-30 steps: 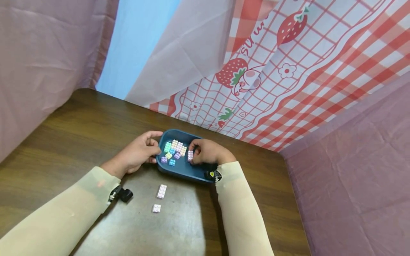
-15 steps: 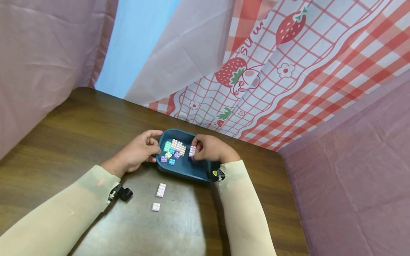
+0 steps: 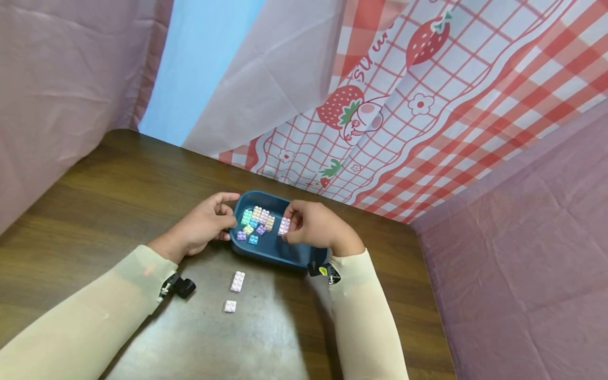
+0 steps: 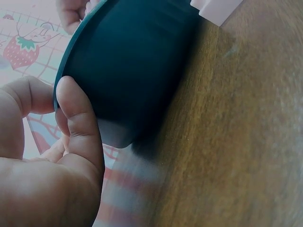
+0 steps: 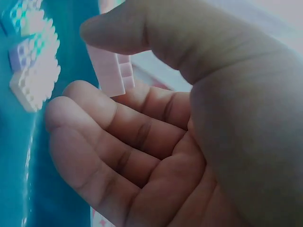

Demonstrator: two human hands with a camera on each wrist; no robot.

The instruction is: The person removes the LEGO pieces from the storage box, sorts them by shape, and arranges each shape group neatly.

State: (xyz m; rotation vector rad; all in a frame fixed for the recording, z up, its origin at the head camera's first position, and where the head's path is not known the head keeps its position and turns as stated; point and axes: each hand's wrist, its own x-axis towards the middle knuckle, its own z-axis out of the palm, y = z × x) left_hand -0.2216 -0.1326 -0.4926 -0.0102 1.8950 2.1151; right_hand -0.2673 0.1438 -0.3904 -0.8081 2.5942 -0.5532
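Note:
A dark blue tray (image 3: 273, 258) with rounded corners stands on the table and holds several pastel toy bricks (image 3: 255, 222) toward its left end. My left hand (image 3: 204, 224) pinches the tray's left rim; in the left wrist view the thumb (image 4: 78, 118) lies against the outer wall. Over the right half of the tray, my right hand (image 3: 313, 224) pinches a pale pink brick (image 3: 284, 226) between thumb and fingers. In the right wrist view that brick (image 5: 108, 71) shows on edge, its studs facing away from the tray's other bricks.
On the table in front of the tray lie a long pale pink brick (image 3: 238, 281) and a smaller pale pink brick (image 3: 230, 306), apart from each other. A strawberry-print cloth (image 3: 351, 137) hangs behind the table, and pink curtains (image 3: 513, 237) flank it.
My right hand has lifted slightly and shifted right with the pink brick, turning its studded face more toward the head view. The left hand keeps its hold on the rim.

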